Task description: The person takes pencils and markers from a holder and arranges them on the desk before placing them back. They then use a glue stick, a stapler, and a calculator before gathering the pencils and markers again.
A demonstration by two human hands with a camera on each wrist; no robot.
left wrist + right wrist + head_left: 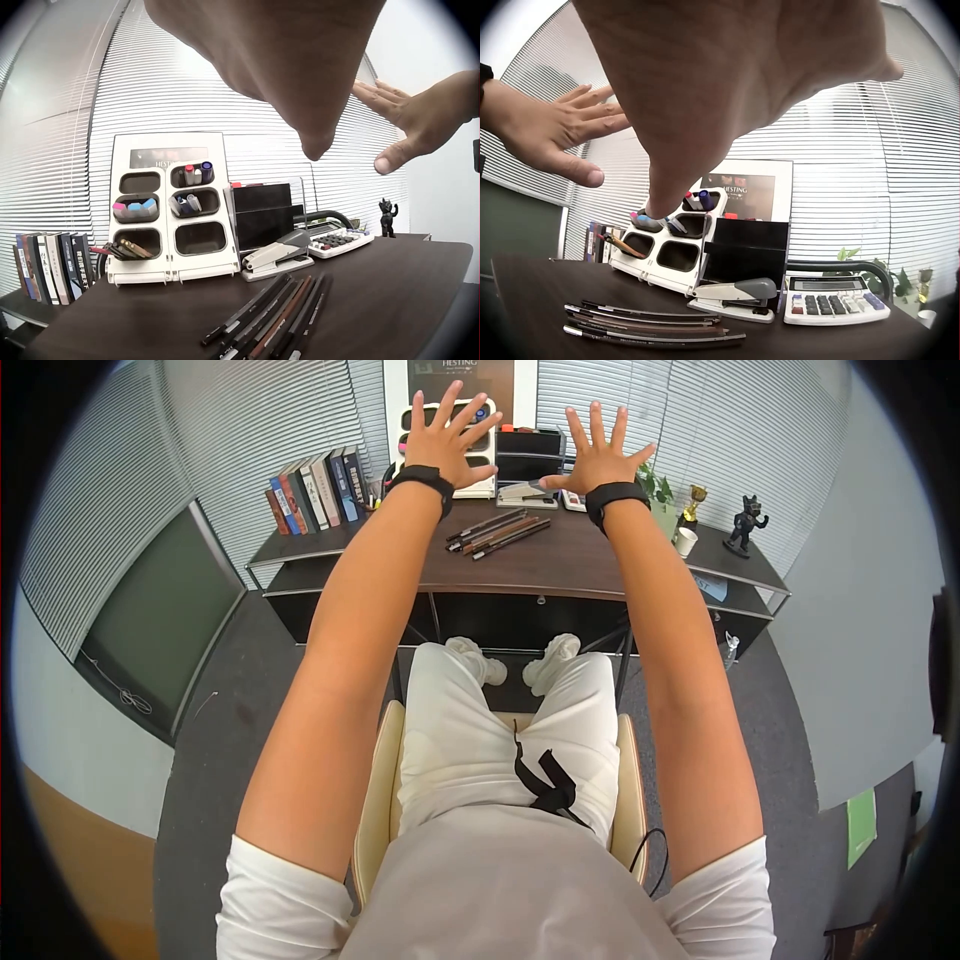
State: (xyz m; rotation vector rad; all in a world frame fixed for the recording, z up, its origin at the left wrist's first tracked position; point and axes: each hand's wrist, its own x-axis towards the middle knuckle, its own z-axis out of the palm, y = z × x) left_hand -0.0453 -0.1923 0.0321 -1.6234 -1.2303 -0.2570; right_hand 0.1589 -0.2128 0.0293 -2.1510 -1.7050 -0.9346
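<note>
Both hands are raised above the far part of the desk, fingers spread and holding nothing. My left hand [450, 442] overlaps a white organizer [166, 225] in the head view. My right hand [602, 462] is apart from it, towards the plant side. Below them, several dark pencils [497, 532], one of them reddish brown, lie in a loose bundle on the brown desk [570, 565]. Markers and pens stand in some of the organizer's pockets. A grey and white stapler [735, 291] sits beside it, then a white calculator [836, 304]. Each wrist wears a black band.
A row of books [318, 490] stands at the left. Behind the stapler is a black holder [746, 251]. At the right are a plant [655, 488], a gold trophy [692, 505], a white cup [685, 541] and a black figurine [745, 525]. Blinds cover the back.
</note>
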